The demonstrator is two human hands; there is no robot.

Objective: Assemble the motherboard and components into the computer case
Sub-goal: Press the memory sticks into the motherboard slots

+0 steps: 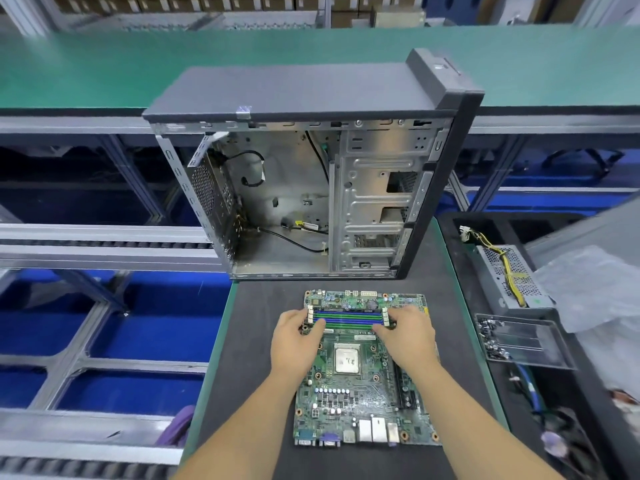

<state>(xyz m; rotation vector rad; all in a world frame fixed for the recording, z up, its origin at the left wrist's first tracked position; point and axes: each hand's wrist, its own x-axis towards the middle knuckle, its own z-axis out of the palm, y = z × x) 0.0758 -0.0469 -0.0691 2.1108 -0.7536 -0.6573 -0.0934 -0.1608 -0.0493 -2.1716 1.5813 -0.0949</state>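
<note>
Motherboard [360, 379] lies flat on the dark work mat [249, 341], port side toward the person, just in front of the computer case [311, 168]. Case stands upright at the far end of the mat, side panel off, open interior facing the camera, loose black cables [298, 237] inside, drive cage [377, 202] on its right half. Both hands are on the far part of the board at the RAM slots [348, 318] (blue and green strips). Left hand [294, 341] rests at the slots' left end, fingers bent down onto the latch area; right hand [408, 337] at the right end, fingers likewise curled down on the slot end. Whether either actually pinches a latch or just presses, cannot tell. CPU [347, 358] sits mid-board, uncovered, between the two wrists. Right of the mat: power supply [512, 275] with yellow wires, and a clear screw tray [519, 344] nearer the person
</note>
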